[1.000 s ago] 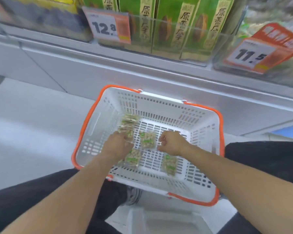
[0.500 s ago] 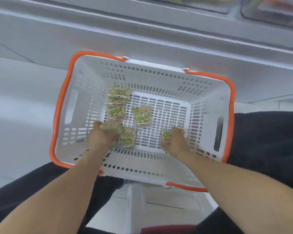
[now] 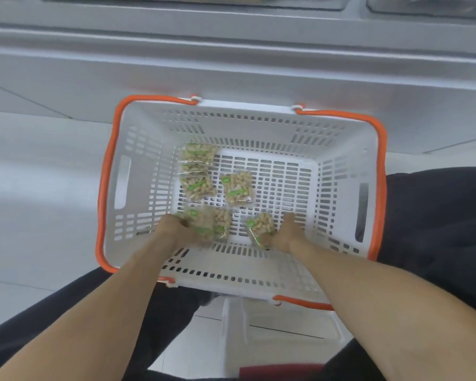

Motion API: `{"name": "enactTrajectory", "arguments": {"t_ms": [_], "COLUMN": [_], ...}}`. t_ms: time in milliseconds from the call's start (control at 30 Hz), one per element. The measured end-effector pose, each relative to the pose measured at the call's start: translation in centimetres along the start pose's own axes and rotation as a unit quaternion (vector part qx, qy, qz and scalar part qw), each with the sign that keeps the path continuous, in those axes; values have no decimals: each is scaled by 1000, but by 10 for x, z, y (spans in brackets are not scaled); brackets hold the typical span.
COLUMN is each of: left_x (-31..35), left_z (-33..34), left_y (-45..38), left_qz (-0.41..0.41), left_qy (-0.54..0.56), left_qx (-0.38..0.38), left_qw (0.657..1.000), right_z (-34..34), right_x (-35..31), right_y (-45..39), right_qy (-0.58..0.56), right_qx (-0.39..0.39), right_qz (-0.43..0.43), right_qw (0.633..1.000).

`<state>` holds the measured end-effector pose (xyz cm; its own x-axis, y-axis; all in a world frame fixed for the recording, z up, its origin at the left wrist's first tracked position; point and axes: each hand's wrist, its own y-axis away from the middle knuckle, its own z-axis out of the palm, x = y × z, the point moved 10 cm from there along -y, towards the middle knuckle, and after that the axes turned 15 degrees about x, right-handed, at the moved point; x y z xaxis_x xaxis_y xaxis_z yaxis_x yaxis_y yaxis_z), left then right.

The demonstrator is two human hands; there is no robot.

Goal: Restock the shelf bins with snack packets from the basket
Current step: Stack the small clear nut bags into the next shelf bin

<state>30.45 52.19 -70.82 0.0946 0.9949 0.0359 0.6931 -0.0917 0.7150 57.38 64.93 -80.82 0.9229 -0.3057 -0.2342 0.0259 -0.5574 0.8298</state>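
A white slotted basket (image 3: pixel 341 171) with an orange rim sits on the floor in front of me. Clear snack packets with green labels lie inside: a small pile (image 3: pixel 197 171) at the back left and a single one (image 3: pixel 237 188) in the middle. My left hand (image 3: pixel 176 229) is down in the basket's near left, closed on a bunch of packets (image 3: pixel 209 224). On the near right, my right hand (image 3: pixel 283 232) grips one packet (image 3: pixel 259 228).
The grey base of the shelf unit (image 3: pixel 231 59) runs across the top, with the bottoms of clear bins just at the upper edge. My dark-trousered knees flank the basket. A white stool (image 3: pixel 259 339) stands beneath me.
My view tilted down from the shelf to the basket. My left hand gathered packets at the near left, and my right hand closed on one packet and lifted it slightly.
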Motion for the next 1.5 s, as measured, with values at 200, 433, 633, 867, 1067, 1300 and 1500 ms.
{"name": "enactTrajectory", "arguments": {"t_ms": [200,433,633,867,1067,1300,1500], "left_x": [-1,30,95,127,157,193,199], "left_z": [-32,-88,-197,-273,-280,-255,-237], "left_y": [22,52,84,163,200,230,240], "left_qz": [31,91,237,339,375,366,395], "left_qy": [-1,28,42,228,312,463,426], "left_qx": [-32,-32,22,34,-26,-167,-112], "left_qw": [999,995,970,912,873,790,806], "right_z": [9,21,-53,-172,-252,-313,-321], "right_x": [-11,-57,-168,-251,-293,-305,-284], "right_y": [2,32,83,189,281,321,302], "right_qy": [-12,-92,-285,-426,-331,-242,-263], "right_qx": [66,-76,-120,-105,-58,11,59], "right_qz": [-1,-31,-163,-313,-444,-507,-503], "right_qw": [998,992,937,843,831,827,821]}}
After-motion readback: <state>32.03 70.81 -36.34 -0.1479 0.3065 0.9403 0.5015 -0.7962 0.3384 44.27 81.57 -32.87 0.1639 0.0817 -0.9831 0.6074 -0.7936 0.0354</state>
